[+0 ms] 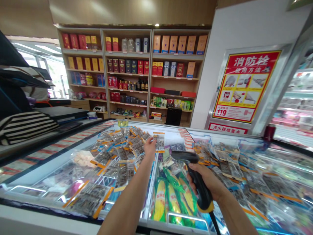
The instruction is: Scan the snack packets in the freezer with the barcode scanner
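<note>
My left hand (150, 146) reaches over the freezer and pinches the left edge of a small flat food packet (160, 142) with orange strips at top and bottom. Wrapped in my right hand (204, 179) is a black handheld barcode scanner (199, 187) with a yellow band at its base; its head points left, toward the packet. A cable hangs from the scanner's handle. Left of the packet lies a heap of similar packets (126, 147). Below the scanner, corn cobs in green and yellow wrappers (171, 199) lie inside the freezer.
More packets (227, 163) lie heaped on the right side of the freezer. A counter with a striped bag (26, 127) stands at left. Shelves of boxed goods (127, 65) line the back wall. A red fire-hydrant poster (245, 85) hangs at right.
</note>
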Demonstrator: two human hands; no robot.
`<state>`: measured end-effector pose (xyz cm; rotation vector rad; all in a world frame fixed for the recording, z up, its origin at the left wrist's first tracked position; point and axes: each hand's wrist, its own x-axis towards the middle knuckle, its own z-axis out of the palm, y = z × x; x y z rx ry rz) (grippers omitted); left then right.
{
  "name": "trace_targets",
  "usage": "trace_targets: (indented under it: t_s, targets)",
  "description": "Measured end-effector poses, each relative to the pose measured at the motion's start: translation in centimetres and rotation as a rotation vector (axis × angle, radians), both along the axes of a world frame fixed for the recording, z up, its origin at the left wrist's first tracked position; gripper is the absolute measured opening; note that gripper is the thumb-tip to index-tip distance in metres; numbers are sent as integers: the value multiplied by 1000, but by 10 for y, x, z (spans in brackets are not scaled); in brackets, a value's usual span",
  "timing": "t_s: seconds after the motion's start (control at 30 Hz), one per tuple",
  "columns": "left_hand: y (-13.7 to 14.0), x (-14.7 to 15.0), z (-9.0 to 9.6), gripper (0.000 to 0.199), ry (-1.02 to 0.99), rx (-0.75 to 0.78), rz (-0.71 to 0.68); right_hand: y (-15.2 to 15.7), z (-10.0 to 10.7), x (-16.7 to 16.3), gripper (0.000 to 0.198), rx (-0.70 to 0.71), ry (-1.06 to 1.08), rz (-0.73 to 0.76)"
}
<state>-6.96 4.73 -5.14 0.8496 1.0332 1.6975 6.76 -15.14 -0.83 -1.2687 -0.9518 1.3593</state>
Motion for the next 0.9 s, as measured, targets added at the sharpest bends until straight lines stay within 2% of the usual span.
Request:
trace_targets:
  t_s: [0.2,0.47,0.73,0.9]
  targets:
    - [0,0,0,21,-59,-29,-57,6,5,-2,20,-32,-30,9]
    - [0,-1,0,28,-156,-48,-98,-2,1,-2,22,-4,115,82]
    - [-2,-3,2,28,-55,-77,-50,3,-5,-10,24,-7,-194,21]
    - [3,-3,-3,29,-54,-67,-49,1,-6,-9,24,22,-155,2]
